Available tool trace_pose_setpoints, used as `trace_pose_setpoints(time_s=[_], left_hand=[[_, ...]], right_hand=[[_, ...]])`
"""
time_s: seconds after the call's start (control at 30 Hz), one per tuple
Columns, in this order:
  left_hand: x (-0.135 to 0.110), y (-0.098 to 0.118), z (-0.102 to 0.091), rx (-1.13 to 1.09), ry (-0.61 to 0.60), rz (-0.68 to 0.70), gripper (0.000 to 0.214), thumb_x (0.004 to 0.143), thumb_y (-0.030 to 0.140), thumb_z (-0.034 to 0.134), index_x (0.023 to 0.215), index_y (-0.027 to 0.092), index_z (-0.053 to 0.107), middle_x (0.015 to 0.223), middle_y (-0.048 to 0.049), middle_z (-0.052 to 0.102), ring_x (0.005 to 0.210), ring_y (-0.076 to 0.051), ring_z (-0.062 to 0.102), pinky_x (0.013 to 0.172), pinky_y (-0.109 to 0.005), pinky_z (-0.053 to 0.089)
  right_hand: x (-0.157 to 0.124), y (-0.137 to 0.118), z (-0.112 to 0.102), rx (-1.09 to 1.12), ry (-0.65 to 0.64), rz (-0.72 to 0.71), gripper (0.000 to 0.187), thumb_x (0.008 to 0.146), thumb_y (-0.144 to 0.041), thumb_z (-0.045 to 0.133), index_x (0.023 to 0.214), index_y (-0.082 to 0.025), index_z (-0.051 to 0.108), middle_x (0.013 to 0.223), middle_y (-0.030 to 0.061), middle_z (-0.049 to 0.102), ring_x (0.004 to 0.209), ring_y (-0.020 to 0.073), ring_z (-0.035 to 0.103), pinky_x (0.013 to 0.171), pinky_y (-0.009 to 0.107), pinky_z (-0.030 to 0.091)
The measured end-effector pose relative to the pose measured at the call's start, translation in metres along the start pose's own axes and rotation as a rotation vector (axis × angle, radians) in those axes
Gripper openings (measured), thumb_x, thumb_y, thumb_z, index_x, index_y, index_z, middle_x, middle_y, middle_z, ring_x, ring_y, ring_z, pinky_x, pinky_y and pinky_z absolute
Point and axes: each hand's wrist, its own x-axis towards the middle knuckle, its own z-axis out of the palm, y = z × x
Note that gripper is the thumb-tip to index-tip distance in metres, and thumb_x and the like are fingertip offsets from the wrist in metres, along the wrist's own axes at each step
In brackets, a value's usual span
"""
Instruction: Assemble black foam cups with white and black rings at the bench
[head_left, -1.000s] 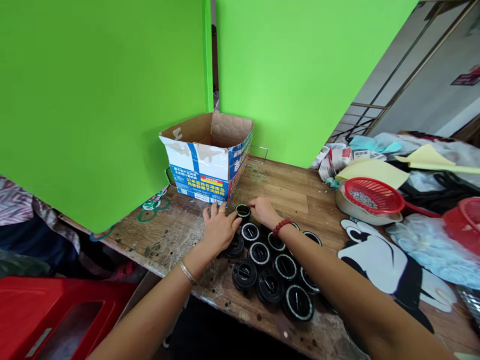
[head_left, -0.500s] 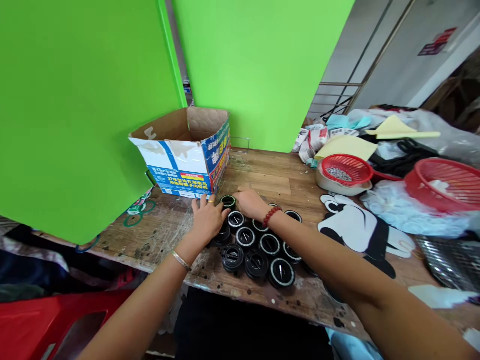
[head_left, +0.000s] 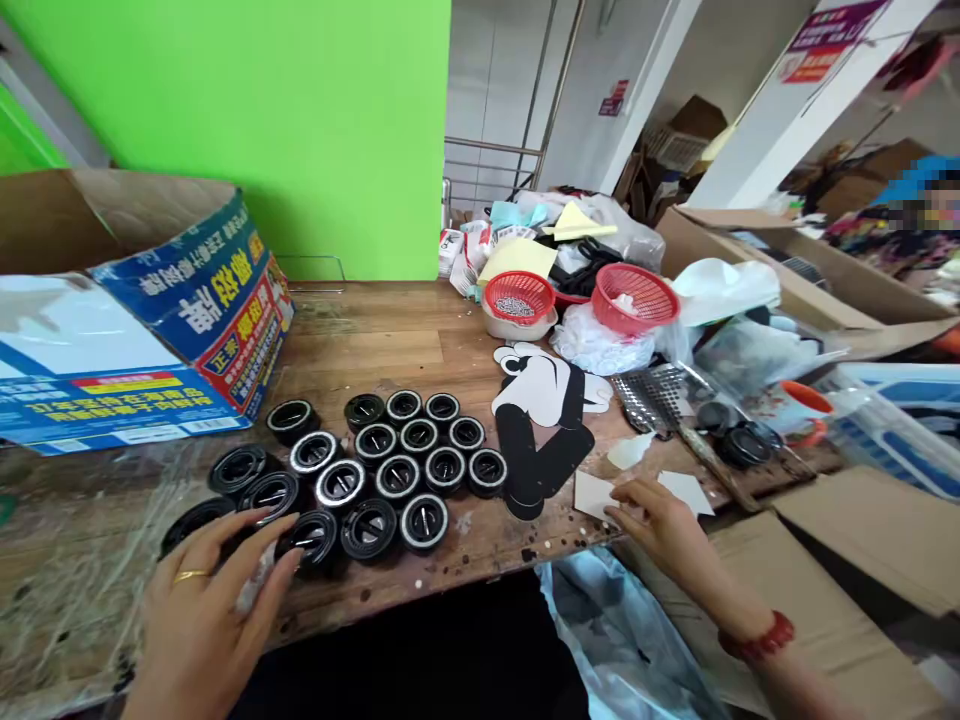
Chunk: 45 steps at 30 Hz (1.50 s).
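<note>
Several round black caps (head_left: 397,478) with silver rims lie grouped on the wooden bench (head_left: 390,340). My left hand (head_left: 202,610), with a gold ring, hovers at the near left edge of the group, fingers spread, its tips by the nearest black cap (head_left: 311,538). My right hand (head_left: 660,522), a red bead bracelet on its wrist, rests at the bench's front edge to the right. Its fingers touch a small white card piece (head_left: 592,495) lying there. Neither hand holds anything.
An open cardboard box (head_left: 150,330) with blue and red print stands at the left. A black-and-white cartoon cutout (head_left: 540,420) lies right of the caps. Behind it are red baskets (head_left: 634,295), plastic bags and a metal grater (head_left: 649,400). Flat cardboard (head_left: 862,540) sits at the right.
The view has swung right. Both hands have left the far cap by the box: my left hand drew back to the near edge, my right hand moved right to the white card piece.
</note>
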Motion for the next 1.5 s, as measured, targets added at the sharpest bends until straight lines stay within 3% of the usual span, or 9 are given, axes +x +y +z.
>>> trace_pose_setpoints(time_s=[0.23,0.37,0.6,0.73,0.87,1.03,1.23,1.37,1.5], left_hand=[[0.012,0.031,0.009,-0.005,-0.017,0.024,0.027,0.091,0.036,0.053,0.115,0.029,0.062,0.121,-0.0102,0.059,0.108,-0.035,0.058,0.09,-0.054,0.045],[0.015,0.032,0.007,-0.023,-0.007,0.077,0.026,0.091,0.038,0.051,0.112,0.028,0.063,0.118,-0.0113,0.06,0.105,-0.036,0.059,0.084,-0.055,0.048],[0.018,0.041,0.004,-0.042,0.049,0.073,0.023,0.093,0.038,0.047,0.104,0.025,0.061,0.11,-0.0147,0.063,0.097,-0.038,0.06,0.079,-0.062,0.047],[0.018,0.043,0.005,-0.049,0.039,0.057,0.023,0.093,0.039,0.047,0.105,0.026,0.061,0.11,-0.0136,0.062,0.096,-0.037,0.06,0.08,-0.061,0.047],[0.017,0.038,0.008,-0.044,0.019,0.071,0.024,0.093,0.038,0.049,0.108,0.026,0.062,0.114,-0.013,0.061,0.1,-0.036,0.059,0.084,-0.058,0.046],[0.011,0.038,0.004,-0.026,0.011,0.036,0.024,0.091,0.033,0.055,0.111,0.025,0.065,0.117,-0.0114,0.059,0.106,-0.032,0.058,0.089,-0.052,0.046],[-0.002,0.043,-0.004,-0.022,-0.018,-0.129,0.021,0.091,0.029,0.056,0.108,0.025,0.067,0.119,-0.0098,0.058,0.111,-0.029,0.054,0.095,-0.05,0.045],[-0.009,0.049,-0.006,-0.049,-0.045,-0.21,0.021,0.093,0.026,0.054,0.11,0.026,0.066,0.121,-0.0102,0.057,0.115,-0.028,0.05,0.097,-0.051,0.044],[-0.012,0.056,-0.003,-0.094,-0.048,-0.243,0.021,0.094,0.023,0.053,0.112,0.025,0.064,0.123,-0.0101,0.055,0.118,-0.028,0.047,0.1,-0.052,0.043]], right_hand=[[0.0,0.018,0.022,-0.02,-0.076,0.002,0.036,0.078,-0.03,0.067,0.112,-0.018,0.063,0.108,0.0123,0.064,0.096,0.0264,0.064,0.082,0.041,0.055],[0.005,0.001,0.014,-0.004,-0.064,-0.027,0.021,0.086,-0.027,0.061,0.103,-0.016,0.068,0.095,0.0097,0.064,0.088,0.023,0.064,0.076,0.036,0.056],[-0.019,0.022,-0.039,-0.363,0.243,-0.144,0.026,0.097,-0.025,0.047,0.095,-0.014,0.07,0.092,0.0118,0.064,0.086,0.0237,0.058,0.076,0.037,0.05],[-0.029,0.034,-0.036,-0.451,0.315,-0.128,0.024,0.096,-0.031,0.051,0.093,-0.014,0.067,0.089,0.0133,0.063,0.086,0.0272,0.055,0.078,0.042,0.048],[-0.017,0.014,-0.002,-0.136,0.157,-0.115,0.017,0.089,-0.035,0.061,0.091,-0.018,0.062,0.087,0.0085,0.062,0.084,0.0236,0.057,0.073,0.036,0.048],[0.005,0.003,0.027,0.01,-0.147,-0.086,0.019,0.081,-0.023,0.056,0.063,-0.021,0.049,0.069,0.0038,0.056,0.067,0.0189,0.055,0.062,0.031,0.044],[0.019,0.014,0.022,-0.001,-0.142,-0.178,0.022,0.083,-0.031,0.048,0.062,-0.024,0.045,0.06,0.0024,0.053,0.056,0.0182,0.051,0.055,0.031,0.04],[0.034,-0.019,0.004,-0.021,0.061,-0.138,0.024,0.088,-0.042,0.046,0.078,-0.023,0.057,0.066,0.0038,0.061,0.057,0.0194,0.058,0.054,0.032,0.043],[0.053,-0.1,0.013,0.224,0.045,-0.167,0.022,0.09,-0.041,0.051,0.095,-0.024,0.064,0.081,0.0046,0.07,0.065,0.0184,0.064,0.058,0.028,0.048]])
